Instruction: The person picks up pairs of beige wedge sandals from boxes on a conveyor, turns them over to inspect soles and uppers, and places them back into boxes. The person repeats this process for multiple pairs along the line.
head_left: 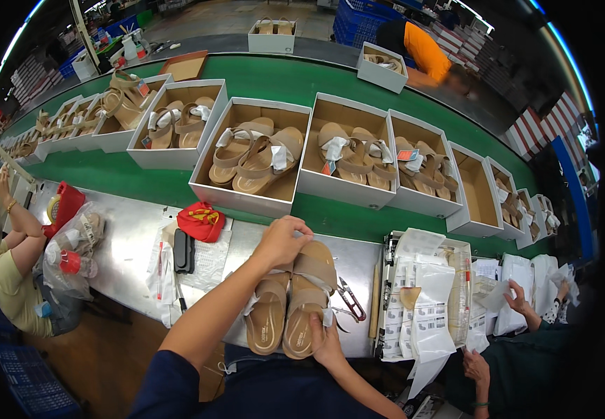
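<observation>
A pair of beige strapped sandals (309, 298) lies side by side in front of me at the bench edge, toes pointing away and white paper tucked around the straps. My right hand (325, 342) grips the right-hand sandal near its heel, thumb on the insole. My left hand (285, 241) is at the toe end, its fingers curled in beside the right-hand sandal's toe and hiding the left-hand one's tip. Whatever those fingers pinch, if anything, does not show. Thread snips (351, 300) lie on the metal bench right of the sandals.
Open shoe boxes (248, 192) with sandals line the green conveyor (274, 82); one box (476, 190) has no sandals showing. A red cloth bundle (200, 222) and black case (184, 251) lie left. Label sheets (425, 300) fill a tray at right, beside a co-worker's hands (519, 302).
</observation>
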Tool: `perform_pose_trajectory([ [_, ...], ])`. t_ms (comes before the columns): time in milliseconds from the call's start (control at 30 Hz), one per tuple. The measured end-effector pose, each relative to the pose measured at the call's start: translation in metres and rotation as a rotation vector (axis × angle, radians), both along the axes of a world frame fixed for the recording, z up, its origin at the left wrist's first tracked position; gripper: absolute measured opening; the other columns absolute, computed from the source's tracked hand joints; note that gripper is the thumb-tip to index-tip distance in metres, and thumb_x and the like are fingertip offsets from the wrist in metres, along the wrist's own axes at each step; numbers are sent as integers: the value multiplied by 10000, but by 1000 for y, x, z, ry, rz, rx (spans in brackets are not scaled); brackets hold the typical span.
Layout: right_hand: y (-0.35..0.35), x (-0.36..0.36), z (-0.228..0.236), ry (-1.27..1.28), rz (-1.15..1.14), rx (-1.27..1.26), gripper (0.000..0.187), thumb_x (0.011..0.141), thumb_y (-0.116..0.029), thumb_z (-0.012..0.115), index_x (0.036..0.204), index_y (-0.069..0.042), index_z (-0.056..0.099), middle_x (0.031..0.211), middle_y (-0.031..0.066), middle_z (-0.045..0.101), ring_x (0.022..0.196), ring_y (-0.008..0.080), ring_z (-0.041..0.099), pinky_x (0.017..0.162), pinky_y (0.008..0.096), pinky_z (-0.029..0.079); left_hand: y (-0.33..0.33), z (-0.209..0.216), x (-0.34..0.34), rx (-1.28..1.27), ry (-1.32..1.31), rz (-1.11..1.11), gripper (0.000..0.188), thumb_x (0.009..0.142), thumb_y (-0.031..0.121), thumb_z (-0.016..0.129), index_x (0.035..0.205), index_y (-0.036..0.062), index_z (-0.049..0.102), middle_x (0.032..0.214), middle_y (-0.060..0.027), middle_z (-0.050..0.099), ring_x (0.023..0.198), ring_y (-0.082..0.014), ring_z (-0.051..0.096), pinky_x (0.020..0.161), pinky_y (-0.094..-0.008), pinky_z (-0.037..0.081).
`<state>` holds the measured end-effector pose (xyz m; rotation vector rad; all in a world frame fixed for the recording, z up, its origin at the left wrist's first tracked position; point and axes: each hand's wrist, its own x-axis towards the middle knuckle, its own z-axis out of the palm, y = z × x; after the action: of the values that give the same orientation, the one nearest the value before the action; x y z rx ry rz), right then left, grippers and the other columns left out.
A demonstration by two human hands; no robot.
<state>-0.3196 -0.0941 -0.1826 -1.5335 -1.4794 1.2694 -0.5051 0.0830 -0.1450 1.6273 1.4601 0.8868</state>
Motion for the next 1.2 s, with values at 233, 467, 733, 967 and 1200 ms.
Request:
perform_pose_trajectory([
  [233, -2, -3, 2, 3, -5, -46, 517, 1012, -281, 476, 1391, 41, 336, 1238, 266, 445, 1179, 372, 484, 987, 407, 397, 15, 4, 21, -262, 226, -38, 216, 797, 289, 725, 979, 175, 746, 894, -30, 731, 922, -237, 657, 909, -409, 402],
  [467, -2, -6, 2, -12, -18, -22, 432, 1005, -279, 489, 1306, 28, 457, 1156, 258, 481, 1093, 390, 512, 951, 418, 403, 19, 13, -13, -178, 217, -30, 424, 844, 324, 689, 1199, 94, 646, 1085, -95, 692, 982, -262, 654, 892, -394, 442],
  [733, -2, -10, 1, -39, -18, -87, 474, 975, -297, 557, 1302, 31, 457, 1178, 241, 499, 1115, 347, 524, 950, 402, 408, -139, -22, -86, -714, -51, 126, 531, 1022, 420, 370, 1110, -30, 637, 1038, -154, 658, 1025, -189, 606, 893, -312, 462],
  [967, 20, 18, 35, 187, 49, 199, 405, 964, -161, 499, 1303, 47, 423, 1196, 170, 557, 1087, 259, 555, 955, 341, 424, -151, 10, -9, -184, -1100, 286, 579, 1031, 467, 305, 1449, 66, 316, 1361, -83, 491, 1241, -206, 492, 1060, -340, 366],
  [1200, 33, 32, 132, 254, -87, 672, 372, 905, -165, 562, 1200, 51, 495, 1142, 195, 566, 1040, 327, 573, 904, 379, 455, -123, 100, 5, 38, -1036, -40, 629, 1028, 466, 280, 1515, 82, 173, 1503, -88, 324, 1366, -211, 345, 1128, -349, 276],
])
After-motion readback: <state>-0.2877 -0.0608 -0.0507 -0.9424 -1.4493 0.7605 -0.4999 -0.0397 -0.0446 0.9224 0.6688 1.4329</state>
